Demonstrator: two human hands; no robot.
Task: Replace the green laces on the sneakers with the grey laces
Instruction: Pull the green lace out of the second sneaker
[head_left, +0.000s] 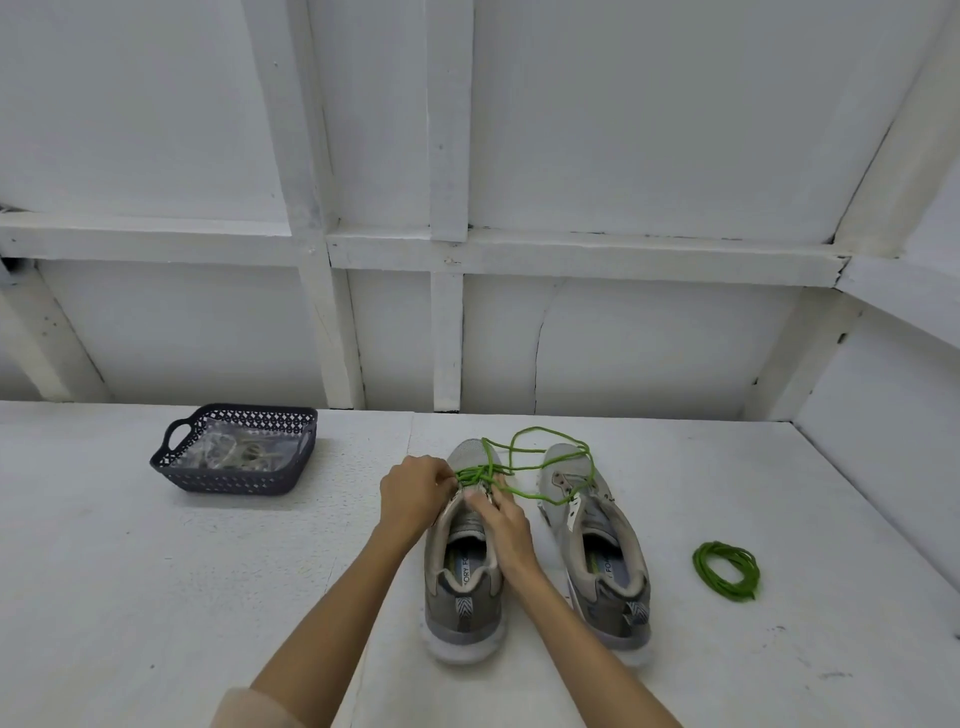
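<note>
Basket (228, 480) of bagged laces (244, 449), left hand (413, 493) pinching green lace (485, 470), right hand (506, 525) gripping sneaker (465, 597)

Plain work booth, not a furnished room. Far and right sides were white-painted board walls (649, 119), braced with white timber battens (449, 130); a crack ran down one lower panel, and gaps showed at the joints. White tabletop (156, 597), scuffed and speckled, ran up to both walls. On it sat a dark plastic basket (228, 480), grey sneakers (465, 613) and a coil of green lace (701, 571).
</note>
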